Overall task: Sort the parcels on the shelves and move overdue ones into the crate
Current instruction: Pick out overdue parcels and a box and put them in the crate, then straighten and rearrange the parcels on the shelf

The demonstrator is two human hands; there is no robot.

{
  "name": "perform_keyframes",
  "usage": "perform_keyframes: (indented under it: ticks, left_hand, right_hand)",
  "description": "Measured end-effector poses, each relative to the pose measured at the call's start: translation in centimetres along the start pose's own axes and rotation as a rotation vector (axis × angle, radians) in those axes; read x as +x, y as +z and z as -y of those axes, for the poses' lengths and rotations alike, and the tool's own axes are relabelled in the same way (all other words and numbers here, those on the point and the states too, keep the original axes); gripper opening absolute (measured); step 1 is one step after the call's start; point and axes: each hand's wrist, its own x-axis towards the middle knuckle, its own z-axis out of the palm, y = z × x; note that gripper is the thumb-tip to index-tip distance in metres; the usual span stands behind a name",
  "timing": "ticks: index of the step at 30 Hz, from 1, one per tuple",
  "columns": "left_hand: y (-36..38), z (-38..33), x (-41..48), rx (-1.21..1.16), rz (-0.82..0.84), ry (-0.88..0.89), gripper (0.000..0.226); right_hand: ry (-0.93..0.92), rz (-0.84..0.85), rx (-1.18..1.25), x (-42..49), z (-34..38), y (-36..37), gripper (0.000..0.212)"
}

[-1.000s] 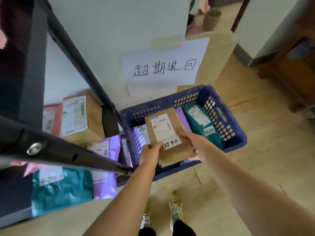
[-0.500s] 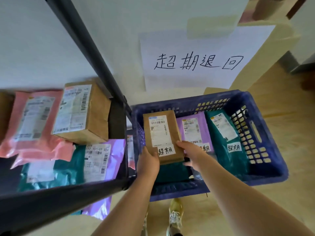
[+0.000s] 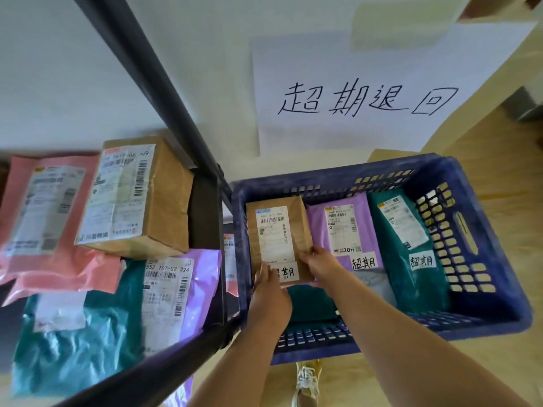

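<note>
A brown paper parcel [image 3: 277, 230] with a white shipping label and a handwritten tag lies inside the blue plastic crate [image 3: 484, 289], at its left side. My left hand [image 3: 269, 292] holds its near left corner and my right hand [image 3: 318, 264] pinches its near right edge. Beside it in the crate lie a purple parcel [image 3: 343, 227] and a teal parcel [image 3: 408, 245], each with a handwritten tag. Another teal parcel [image 3: 311, 304] lies under the brown one.
The black shelf frame [image 3: 164, 92] stands to the left. On the shelf lie a brown box [image 3: 141, 198], a pink mailer [image 3: 44, 218], a teal mailer [image 3: 73, 342] and a purple mailer [image 3: 182, 289]. A handwritten paper sign [image 3: 367, 92] hangs on the wall behind the crate. Wooden floor lies to the right.
Both hands have lowered the brown parcel from above the crate down into its left side. The camera has moved closer and tilted down toward the crate.
</note>
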Motion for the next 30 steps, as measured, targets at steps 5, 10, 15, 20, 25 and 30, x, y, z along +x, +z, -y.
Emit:
perform_keyframes:
  ticks: [5, 10, 15, 20, 25, 30]
  left_hand:
    - [0.0, 0.3, 0.3, 0.010, 0.035, -0.007, 0.043]
    - [-0.8, -0.5, -0.5, -0.023, 0.040, -0.014, 0.048]
    - [-1.9, -1.8, -3.9, -0.013, 0.081, 0.054, 0.051]
    - [-3.8, -2.6, -7.4, 0.037, 0.145, 0.140, 0.051]
    - [-6.7, -3.2, -10.5, -0.004, 0.167, 0.219, 0.055]
    - [-9.3, -3.5, -14.3, 0.020, 0.195, 0.339, 0.055]
  right_hand:
    - [0.002, -0.028, -0.019, -1.7, 0.3, -0.4, 0.040]
    - [0.006, -0.080, -0.044, -3.5, 0.6, -1.5, 0.031]
    - [-0.059, -0.135, 0.100, -7.4, -0.4, -3.1, 0.035]
    - [-0.004, -0.171, 0.166, -13.2, -0.6, -3.1, 0.019]
    - [-0.082, -0.189, 0.263, -18.2, -2.2, -2.7, 0.036]
    - [-0.231, -0.336, 0.116, -23.1, -3.4, -0.9, 0.032]
